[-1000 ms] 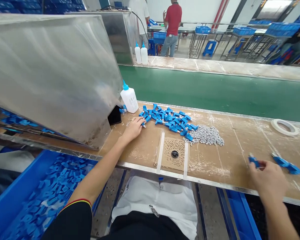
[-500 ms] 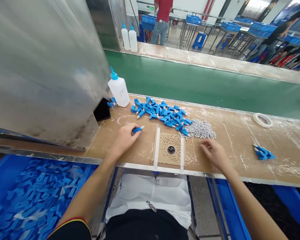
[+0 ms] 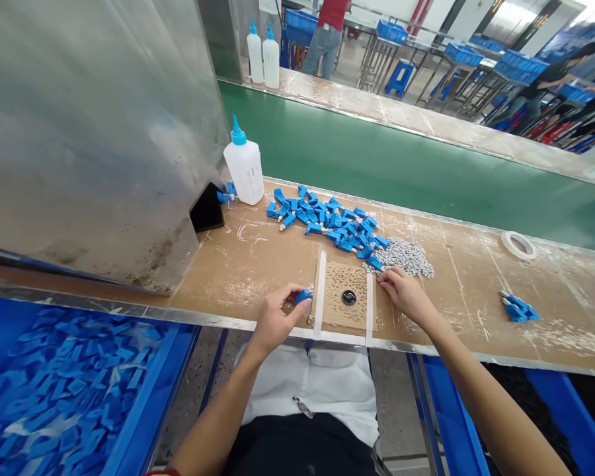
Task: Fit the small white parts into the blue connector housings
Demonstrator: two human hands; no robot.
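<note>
My left hand (image 3: pixel 277 320) is closed on a small blue plastic part (image 3: pixel 304 295) with a pale tip, just left of a taped cardboard pad (image 3: pixel 334 317). A round black disc (image 3: pixel 348 297) lies on that pad. My right hand (image 3: pixel 401 291) is at the lower edge of a heap of small grey pieces (image 3: pixel 409 256), its fingers pinched together. Whatever is between those fingertips is too small or hidden to make out. Behind the pad, a pile of similar blue parts (image 3: pixel 322 215) spreads across the bench, touching the grey heap.
A white bottle with a blue nozzle (image 3: pixel 244 168) stands beside a metal cabinet (image 3: pixel 104 132). Tape roll (image 3: pixel 518 245) and a few blue parts (image 3: pixel 519 307) lie at right. Below left is a bin (image 3: pixel 163 377) of blue parts; beyond the bench runs a green belt (image 3: pixel 377 145).
My left hand has moved right and nearer to me with the blue part, up to the pad. My right hand has shifted left to the grey heap, its fingers now pinched.
</note>
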